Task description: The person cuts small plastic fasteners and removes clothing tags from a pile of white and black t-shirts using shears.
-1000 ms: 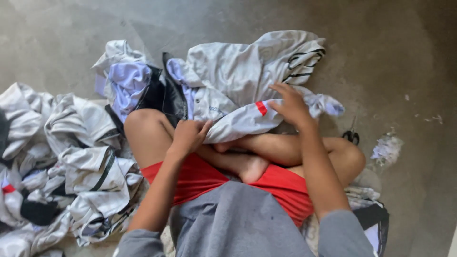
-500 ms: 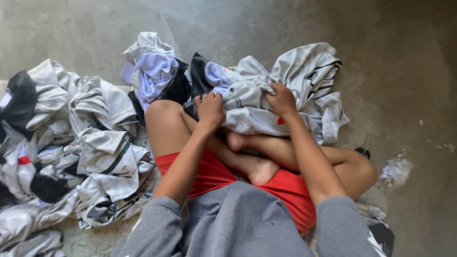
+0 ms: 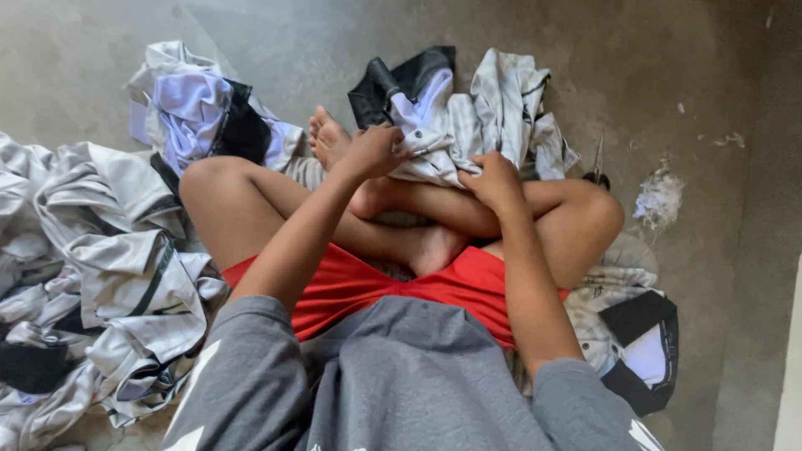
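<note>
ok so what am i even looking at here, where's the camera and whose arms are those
There is no machine here. The camera sits on a person's head and looks down, so the arms coming up from the bottom edge are that person's own. They sit cross-legged on a grey concrete floor, in red shorts and a grey top. Both hands grip one pale grey garment with dark trim, bunched over the shins: the left hand holds its near left edge, the right hand presses on its near right side. A big pile of similar grey clothes lies to the left, a lilac and black bundle beyond the knee. To the right lie scissors and a scrap of fluff.
</note>
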